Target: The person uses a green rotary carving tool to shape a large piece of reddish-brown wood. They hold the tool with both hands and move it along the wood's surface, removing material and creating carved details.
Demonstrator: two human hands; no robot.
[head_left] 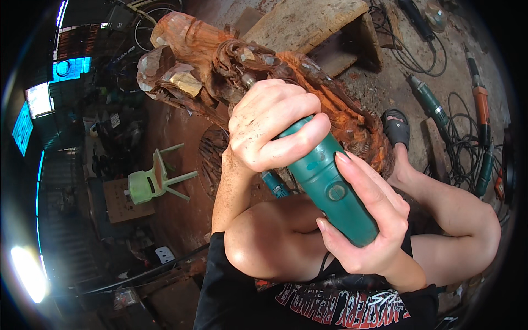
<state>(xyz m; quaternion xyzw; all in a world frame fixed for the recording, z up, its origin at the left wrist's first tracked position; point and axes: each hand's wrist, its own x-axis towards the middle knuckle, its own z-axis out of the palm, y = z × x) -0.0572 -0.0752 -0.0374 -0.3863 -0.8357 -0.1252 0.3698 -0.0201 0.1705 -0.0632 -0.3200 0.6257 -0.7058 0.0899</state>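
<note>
One green, cylindrical power tool [316, 165] is held slantwise in a two-handed grip. The left hand [275, 124] is curled firmly around its front part, knuckles upward, with brown specks over the skin and wrist. The right hand [388, 220] is part-way closed on the rear end: thumb along one side, fingers along the other, the rounded tail against the palm.

Just ahead of the left hand, the tool's metal tip [248, 81] points at a dark hollow in a reddish-brown wood carving [330, 99]; whether the two touch cannot be told. The carving stretches from ahead and left of the left hand round to its right, rough and faceted in places, bright orange in others. Farther ahead of that hand is a thick wooden slab [308, 25].

Left of the left hand are a round cluster of dark rods [212, 159] and, well apart, a pale green plastic chair [144, 186]. Ahead and well to the right of the right hand, more power tools [432, 102] and tangled black cables [459, 176] lie on the floor [390, 88].
</note>
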